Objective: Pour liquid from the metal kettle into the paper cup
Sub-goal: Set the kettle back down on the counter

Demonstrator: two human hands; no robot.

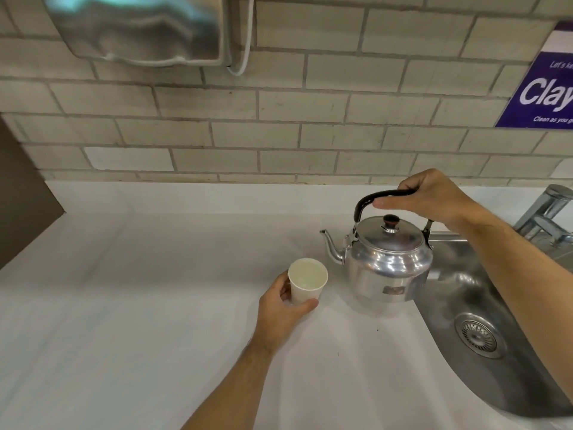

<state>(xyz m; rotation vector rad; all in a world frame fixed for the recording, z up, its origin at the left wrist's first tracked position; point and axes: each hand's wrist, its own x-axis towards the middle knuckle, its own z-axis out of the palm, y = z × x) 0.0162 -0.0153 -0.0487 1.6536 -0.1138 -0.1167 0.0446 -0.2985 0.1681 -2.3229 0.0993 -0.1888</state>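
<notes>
A shiny metal kettle [386, 263] with a black handle and a black lid knob stands upright on the white counter [155, 305], close to the sink's edge. Its spout points left, towards the paper cup. My right hand [424, 197] is closed around the top of the kettle's handle. The white paper cup [307, 282] stands upright on the counter just left of the spout, and clear liquid shows inside it. My left hand [280, 308] wraps the cup's lower side from the front left.
A steel sink [483, 321] with a round drain lies right of the kettle, with a chrome tap [542, 218] behind it. A tiled wall rises behind the counter, with a steel dispenser [139, 29] at upper left and a purple sign [542, 88] at upper right.
</notes>
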